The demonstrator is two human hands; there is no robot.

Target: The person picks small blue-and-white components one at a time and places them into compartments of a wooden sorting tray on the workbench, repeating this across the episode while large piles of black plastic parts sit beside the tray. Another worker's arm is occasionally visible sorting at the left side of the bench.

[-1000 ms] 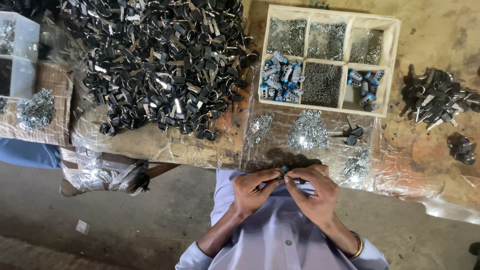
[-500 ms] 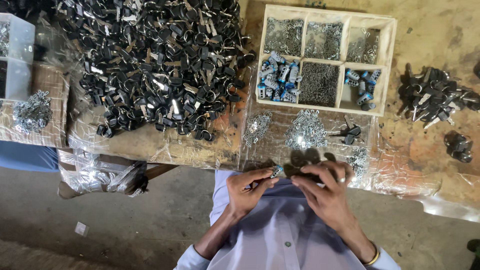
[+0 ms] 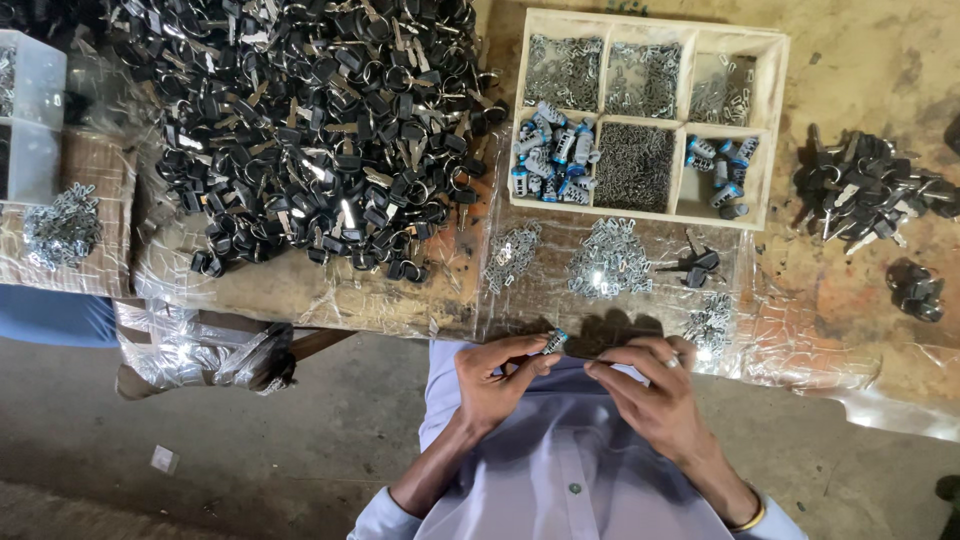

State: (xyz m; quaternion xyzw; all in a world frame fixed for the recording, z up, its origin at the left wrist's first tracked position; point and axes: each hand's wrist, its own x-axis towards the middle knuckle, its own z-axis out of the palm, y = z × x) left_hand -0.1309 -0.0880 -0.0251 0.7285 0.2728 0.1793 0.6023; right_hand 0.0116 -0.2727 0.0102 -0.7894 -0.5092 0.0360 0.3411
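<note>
My left hand (image 3: 497, 378) pinches a small silver lock cylinder with a blue end (image 3: 551, 342) between thumb and fingers, just in front of my chest. My right hand (image 3: 655, 385) is beside it, with a ring on one finger, its fingertips closed on a thin dark piece (image 3: 598, 356) that looks like a key. The two hands are a short gap apart, below the table's front edge. On the plastic sheet just beyond them lie small heaps of silver metal parts (image 3: 608, 262) and a black-headed key (image 3: 697, 266).
A big pile of black-headed keys (image 3: 310, 130) covers the table's left. A wooden divided tray (image 3: 768, 130) holds small metal parts and blue-ended cylinders (image 3: 552, 152). Smaller key heaps (image 3: 868, 190) lie at right. A clear plastic box (image 3: 32, 115) stands at far left.
My hands were pressed together on the small part a second ago. They have since drawn apart, the left keeping the cylinder and the right the thin dark piece.
</note>
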